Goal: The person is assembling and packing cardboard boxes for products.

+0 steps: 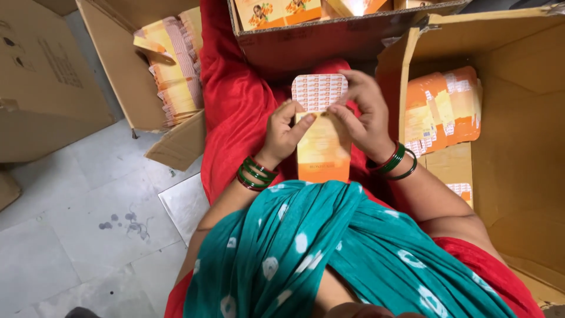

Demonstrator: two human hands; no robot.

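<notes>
An orange and yellow paper sleeve (323, 154) lies flat over my lap, and a blister strip (319, 92) with a printed foil back sticks out of its top end. My left hand (284, 131) grips the sleeve's left edge, thumb on its face. My right hand (364, 112) pinches the strip's right side at the sleeve's mouth. Green and red bangles ring both wrists.
A cardboard box (126, 70) at left holds a stack of flat orange sleeves (173, 68). Another open box (518, 135) at right holds more sleeves and strips (441, 109). A third box (329, 38) of filled packs stands ahead. Grey floor tiles (88, 224) lie to the left.
</notes>
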